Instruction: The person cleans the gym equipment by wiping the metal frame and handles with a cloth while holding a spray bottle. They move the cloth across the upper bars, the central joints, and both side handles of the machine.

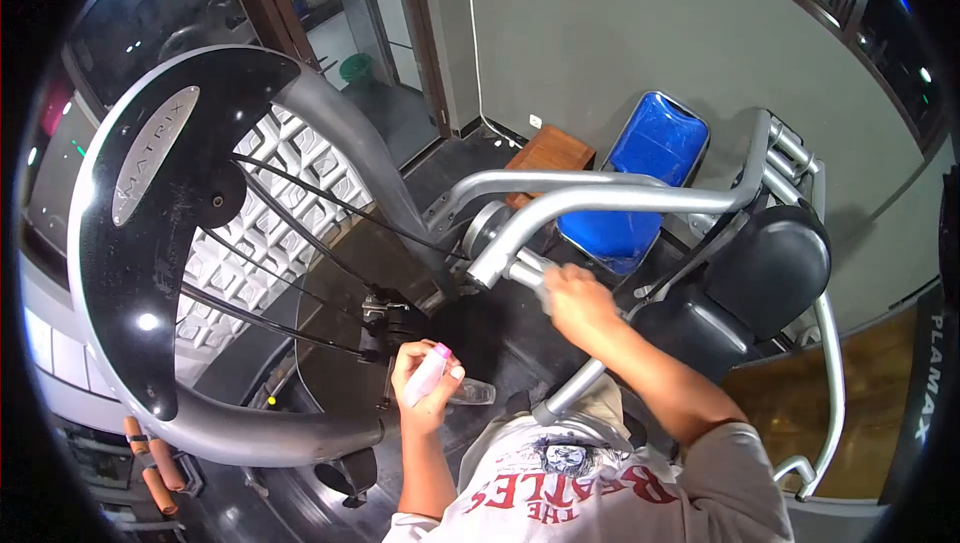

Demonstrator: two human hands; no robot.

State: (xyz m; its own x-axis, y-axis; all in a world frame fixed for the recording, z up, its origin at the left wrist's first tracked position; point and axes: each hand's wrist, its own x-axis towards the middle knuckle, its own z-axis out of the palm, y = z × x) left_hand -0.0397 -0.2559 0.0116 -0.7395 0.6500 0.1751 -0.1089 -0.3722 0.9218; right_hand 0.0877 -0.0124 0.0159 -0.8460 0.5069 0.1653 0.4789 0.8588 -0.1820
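Note:
My left hand (428,388) is closed around what looks like a spray bottle (425,379), with a pale pink upper part, a bright pink tip and a clear body (474,393) showing to its right. My right hand (582,308), blurred by motion, is at the silver tube (527,273) of an exercise machine. Its fingers are curled, and a greyish smear lies at them; I cannot make out what it is. Just beyond this hand, a thicker bent silver bar (620,199) ends in an open tube end.
The machine's black and silver housing (150,143), marked MATRIX, stands at left with black cables (310,253). A black padded seat (770,273) is at right. Behind the bars are a blue padded chair (660,138) and a brown wooden box (550,151). Orange rollers (160,453) lie lower left.

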